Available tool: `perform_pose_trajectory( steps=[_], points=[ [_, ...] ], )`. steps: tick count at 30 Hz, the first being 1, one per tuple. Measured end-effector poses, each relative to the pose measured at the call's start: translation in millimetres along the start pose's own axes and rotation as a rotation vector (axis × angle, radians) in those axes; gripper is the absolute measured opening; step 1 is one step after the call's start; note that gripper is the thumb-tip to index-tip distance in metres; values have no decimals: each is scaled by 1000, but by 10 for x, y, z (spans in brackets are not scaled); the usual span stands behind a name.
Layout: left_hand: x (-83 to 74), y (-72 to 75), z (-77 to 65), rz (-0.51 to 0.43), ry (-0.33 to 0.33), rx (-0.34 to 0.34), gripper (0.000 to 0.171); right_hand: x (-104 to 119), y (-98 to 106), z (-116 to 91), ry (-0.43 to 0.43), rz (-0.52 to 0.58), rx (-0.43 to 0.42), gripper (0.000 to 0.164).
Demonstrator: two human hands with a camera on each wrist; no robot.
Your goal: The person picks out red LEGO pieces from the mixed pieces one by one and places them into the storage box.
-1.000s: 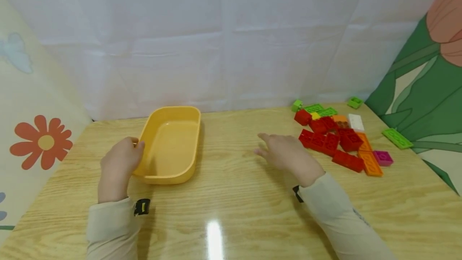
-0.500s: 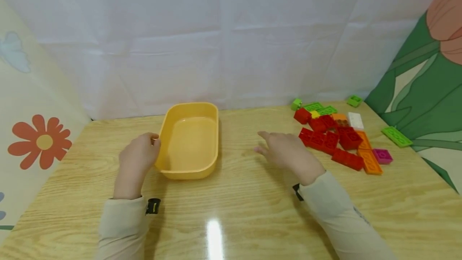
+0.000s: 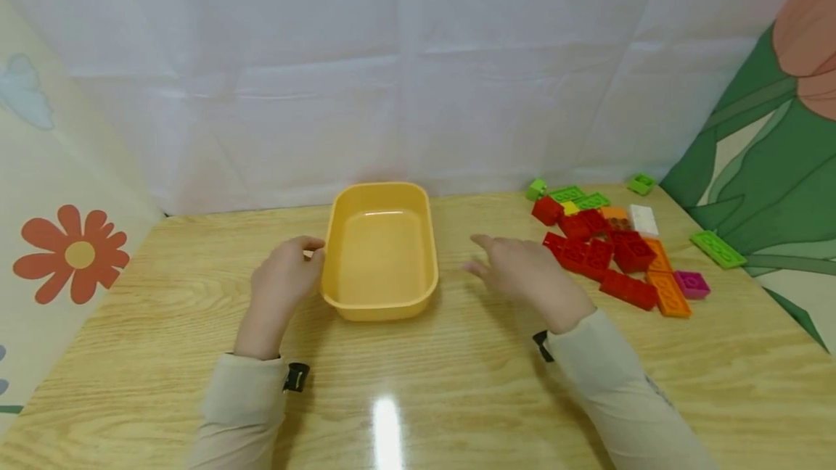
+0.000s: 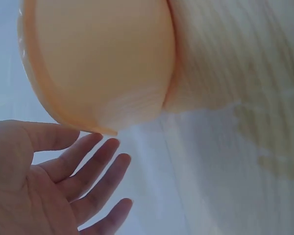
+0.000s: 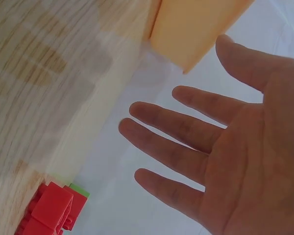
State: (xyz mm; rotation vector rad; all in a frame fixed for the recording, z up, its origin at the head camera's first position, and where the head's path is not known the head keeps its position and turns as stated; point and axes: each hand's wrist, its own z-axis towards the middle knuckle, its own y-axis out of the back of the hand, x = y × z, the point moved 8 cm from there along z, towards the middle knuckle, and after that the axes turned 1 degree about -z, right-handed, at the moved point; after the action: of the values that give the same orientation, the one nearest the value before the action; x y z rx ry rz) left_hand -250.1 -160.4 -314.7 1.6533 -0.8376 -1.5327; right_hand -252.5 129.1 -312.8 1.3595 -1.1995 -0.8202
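An orange-yellow plastic tray (image 3: pixel 382 260) with rounded corners stands on the table in front of the back cloth, with nothing in it. At its left side, my left hand (image 3: pixel 287 278) touches the rim with thumb and index fingertip. In the left wrist view the other fingers (image 4: pixel 100 188) of that hand are loosely extended and spread below the rim. My right hand (image 3: pixel 529 278) hovers between the tray and the bricks, holding nothing. The right wrist view shows its fingers (image 5: pixel 171 125) straight and spread, with part of the tray's wall beyond the thumb.
Red toy bricks (image 3: pixel 575 252) lie in a loose heap at the right. Around them are orange flat bricks (image 3: pixel 669 294), a white brick (image 3: pixel 644 220), a magenta brick (image 3: pixel 692 284) and several green pieces (image 3: pixel 718 249). A white cloth (image 3: pixel 294 93) hangs along the table's back edge.
The tray has slid right across the table and turned straighter, with my left hand moving along at its left rim. My right hand and the bricks have stayed almost in place.
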Motion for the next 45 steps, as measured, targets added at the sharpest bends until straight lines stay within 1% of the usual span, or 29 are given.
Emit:
perform_pose_trajectory(
  steps=[6, 9, 16, 20, 22, 26, 30, 33, 35, 38, 40, 42, 45],
  points=[
    [-86, -151, 27, -91, -26, -7, 40, -77, 4, 9, -33, 48, 34, 65],
    [-119, -218, 37, -156, -38, 0, 41, -153, 27, 4, -50, 75, 47, 69],
    [-132, -323, 57, -323, -58, 49, 45, -329, 119, -22, -34, 121, 25, 73],
    [-124, -368, 103, -452, -57, 50, 44, -414, 163, -39, -31, 158, 19, 73],
    [-122, -385, 124, -524, -48, 30, 42, -456, 187, -46, -30, 168, 12, 71],
    [-103, -423, 142, -641, -2, -30, 38, -547, 230, -55, -23, 162, -13, 65],
    [-102, -463, 134, -728, 35, -69, 38, -642, 242, -56, -41, 146, -25, 59],
    [-111, -513, 143, -815, 63, -67, 39, -679, 242, -43, -27, 143, -39, 51],
    [-108, -567, 154, -899, 101, -44, 41, -698, 234, -28, -16, 147, -45, 47],
    [-92, -654, 168, -1035, 161, -5, 43, -748, 225, -9, -16, 142, -64, 47],
    [-73, -704, 171, -1121, 185, 9, 44, -798, 213, -3, -28, 133, -73, 48],
    [-53, -742, 171, -1212, 190, 3, 45, -847, 203, 0, -33, 122, -86, 49],
    [-37, -784, 172, -1325, 169, -28, 45, -923, 180, 5, -43, 118, -84, 50]
  ],
)
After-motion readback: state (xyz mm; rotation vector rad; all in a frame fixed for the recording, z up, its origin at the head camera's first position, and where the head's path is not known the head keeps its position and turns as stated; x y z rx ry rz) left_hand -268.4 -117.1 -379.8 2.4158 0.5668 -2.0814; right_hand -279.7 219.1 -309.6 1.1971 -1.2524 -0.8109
